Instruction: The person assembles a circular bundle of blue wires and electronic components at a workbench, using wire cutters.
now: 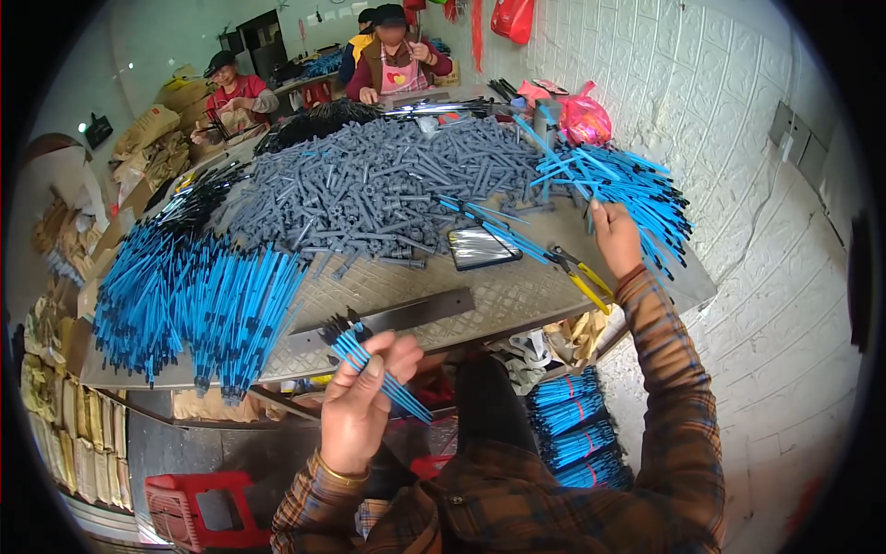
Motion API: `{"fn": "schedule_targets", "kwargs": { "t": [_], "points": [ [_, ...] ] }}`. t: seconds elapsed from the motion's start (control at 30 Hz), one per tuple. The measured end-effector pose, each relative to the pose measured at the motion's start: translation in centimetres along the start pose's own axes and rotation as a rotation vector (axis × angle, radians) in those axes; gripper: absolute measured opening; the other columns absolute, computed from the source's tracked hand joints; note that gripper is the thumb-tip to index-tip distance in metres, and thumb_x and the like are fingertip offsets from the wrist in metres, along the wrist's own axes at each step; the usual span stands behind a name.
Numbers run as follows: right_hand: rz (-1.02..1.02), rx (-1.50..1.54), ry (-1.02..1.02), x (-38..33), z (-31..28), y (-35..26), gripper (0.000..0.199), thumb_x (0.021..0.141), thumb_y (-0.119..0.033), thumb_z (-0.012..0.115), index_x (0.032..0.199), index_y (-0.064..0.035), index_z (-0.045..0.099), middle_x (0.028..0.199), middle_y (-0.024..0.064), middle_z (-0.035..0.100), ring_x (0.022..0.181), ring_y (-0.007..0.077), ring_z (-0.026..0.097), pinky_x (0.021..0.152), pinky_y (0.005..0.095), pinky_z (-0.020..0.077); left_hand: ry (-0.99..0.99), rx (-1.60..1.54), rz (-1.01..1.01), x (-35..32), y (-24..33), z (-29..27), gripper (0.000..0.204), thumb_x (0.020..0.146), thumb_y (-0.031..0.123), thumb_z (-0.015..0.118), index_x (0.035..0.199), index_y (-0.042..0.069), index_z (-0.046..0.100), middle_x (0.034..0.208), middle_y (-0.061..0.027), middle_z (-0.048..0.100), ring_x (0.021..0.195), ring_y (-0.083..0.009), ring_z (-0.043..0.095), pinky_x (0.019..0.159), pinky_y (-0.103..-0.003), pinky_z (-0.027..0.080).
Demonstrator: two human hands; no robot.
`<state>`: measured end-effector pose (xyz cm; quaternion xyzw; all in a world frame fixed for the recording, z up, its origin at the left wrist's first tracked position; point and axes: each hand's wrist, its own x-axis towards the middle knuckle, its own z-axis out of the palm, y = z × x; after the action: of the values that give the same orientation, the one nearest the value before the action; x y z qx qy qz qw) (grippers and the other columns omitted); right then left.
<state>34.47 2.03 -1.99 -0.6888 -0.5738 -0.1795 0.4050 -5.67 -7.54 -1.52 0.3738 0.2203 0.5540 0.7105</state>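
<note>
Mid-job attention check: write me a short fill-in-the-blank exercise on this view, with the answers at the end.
1. The left hand holds a bunch of black-ended rods coloured ____.
2. The right hand is at the blue heap to the ____ of the grey heap.
3. The pliers have ____ handles.
4. The stool at lower left is ____.

Missing words: blue; right; yellow; red.

Black-ended blue rods (404,397) slant, bunched, in the left grip (358,406).

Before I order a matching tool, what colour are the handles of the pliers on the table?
The pliers' handles are yellow, showing best in the head view.
</note>
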Motion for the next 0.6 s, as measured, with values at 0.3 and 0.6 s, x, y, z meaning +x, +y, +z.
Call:
{"fn": "schedule_targets", "kwargs": {
  "t": [0.3, 0.6],
  "points": [
    [-0.533, 0.487, -0.405, -11.9, -4.2, -13.3, 0.018, 0.078, -0.011, 0.06, 0.066, -0.0049, 0.05, 0.07, 0.0098, 0.046, 0.066, 0.0286, 0.048, 0.056, 0.0387, 0.0383, 0.181, -0.094, 0.237, 3.8, -0.5, -1.4, 0.023, 0.09, 0.012, 0.054, 0.112, 0.005, 0.053, 0.106, -0.0169, 0.06, 0.095, -0.0272, 0.06, 0.083, -0.038, 0.049],
    [-0.547, 0.605, -0.529, -13.5, -3.0, -14.7, 0.015, 0.069, -0.018, 0.071, 0.072, -0.0077, 0.06, 0.079, 0.0115, 0.053, 0.065, 0.0298, 0.054, 0.054, 0.0375, 0.0442, 0.199, -0.023, 0.372, 3.3, -0.4, -0.3, 0.018, 0.088, 0.011, 0.058, 0.105, 0.007, 0.051, 0.088, -0.0062, 0.057, 0.079, -0.0181, 0.057, 0.075, -0.034, 0.049]
  ]
}}
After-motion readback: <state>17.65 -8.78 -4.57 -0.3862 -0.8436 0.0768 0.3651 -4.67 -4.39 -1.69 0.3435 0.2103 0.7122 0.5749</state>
